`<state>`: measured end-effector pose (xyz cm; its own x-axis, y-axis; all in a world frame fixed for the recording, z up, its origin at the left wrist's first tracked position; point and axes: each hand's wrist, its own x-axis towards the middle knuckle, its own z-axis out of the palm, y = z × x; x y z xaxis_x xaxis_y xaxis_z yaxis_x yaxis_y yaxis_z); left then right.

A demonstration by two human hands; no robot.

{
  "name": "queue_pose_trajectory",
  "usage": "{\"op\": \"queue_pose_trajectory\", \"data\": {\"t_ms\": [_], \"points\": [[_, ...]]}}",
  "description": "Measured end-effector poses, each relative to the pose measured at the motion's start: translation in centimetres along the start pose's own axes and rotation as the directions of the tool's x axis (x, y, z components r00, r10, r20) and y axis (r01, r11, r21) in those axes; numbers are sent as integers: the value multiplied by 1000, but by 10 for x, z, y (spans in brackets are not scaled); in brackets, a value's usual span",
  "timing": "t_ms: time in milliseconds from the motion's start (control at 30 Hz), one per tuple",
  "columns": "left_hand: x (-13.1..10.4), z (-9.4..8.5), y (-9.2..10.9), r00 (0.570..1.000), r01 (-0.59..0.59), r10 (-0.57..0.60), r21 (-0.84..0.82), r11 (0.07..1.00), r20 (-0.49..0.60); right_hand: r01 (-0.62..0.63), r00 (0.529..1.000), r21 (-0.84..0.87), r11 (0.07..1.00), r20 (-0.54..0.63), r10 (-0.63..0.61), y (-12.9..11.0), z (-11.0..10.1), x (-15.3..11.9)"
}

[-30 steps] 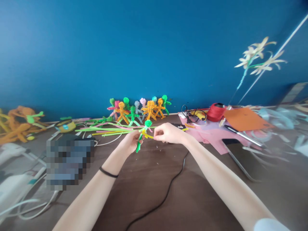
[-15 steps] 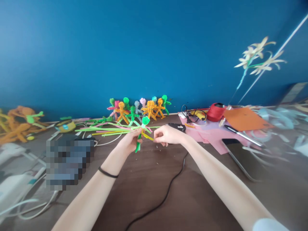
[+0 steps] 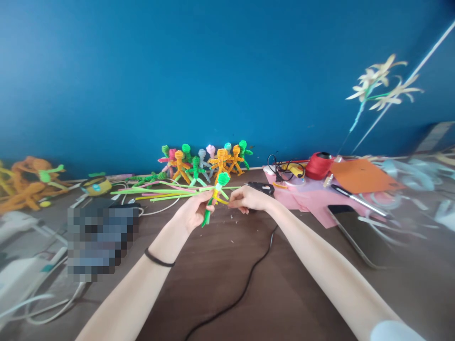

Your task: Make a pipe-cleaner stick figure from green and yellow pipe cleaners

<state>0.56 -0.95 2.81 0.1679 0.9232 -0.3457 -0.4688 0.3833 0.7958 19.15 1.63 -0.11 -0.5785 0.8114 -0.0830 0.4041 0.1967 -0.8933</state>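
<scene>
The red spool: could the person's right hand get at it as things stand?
Probably yes: nothing tall seems to stand before the red spool, though the right hand would likely have to release the yellow pipe cleaner first.

A thin, plain black band [image 3: 158, 259], much like an elastic hair tie, circled the left forearm [image 3: 130, 291] a little above the wrist. The left hand [image 3: 192, 210] was bare, its fingers slender. The right hand [image 3: 251, 199] was bare as well, and the right forearm [image 3: 316, 251] ran uncovered to a pale, nearly white sleeve [image 3: 393, 331] with a rounded hem, cut off by the view's lower edge
</scene>
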Motion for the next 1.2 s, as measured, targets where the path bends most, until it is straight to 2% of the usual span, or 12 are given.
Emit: {"op": "queue_pose_trajectory", "data": {"t_ms": [100, 200, 333, 500, 700, 833, 1033, 1200], "points": [[1, 1, 2, 999, 29, -28, 7, 1000, -40, -19, 998, -26, 999, -55, 18, 2, -3, 0], [3, -1, 3, 999, 27, -26, 10, 1000, -28, -40, 997, -16, 999, -62, 39, 3, -6, -1], [8, -7, 1, 999, -37, 38, 36, 999, -23, -26, 1000, 7, 1000, -6, 26, 4, -9, -2], [11, -14, -1, 997, -78, 82, 197, 977, -15, -14, 997, 88, 996, 75, 7, 2, -9, -5], [8, -15, -3, 969, -242, 245, 296, 924, 29, -6, 993, 209, 978, 119, -19, 1, -8, -5], [7, -14, -4, 937, -340, 339, 433, 835, 82, -4, 994, 225, 974, 110, -21, 2, -8, -5], [5, -14, -5, 882, -426, 446, 667, 612, 154, -11, 995, 203, 979, 97, -9, -2, -6, -5], [6, -15, -5, 847, -422, 505, 789, 447, 167, -42, 993, 167, 985, 117, 22, -5, -2, -4]]}}
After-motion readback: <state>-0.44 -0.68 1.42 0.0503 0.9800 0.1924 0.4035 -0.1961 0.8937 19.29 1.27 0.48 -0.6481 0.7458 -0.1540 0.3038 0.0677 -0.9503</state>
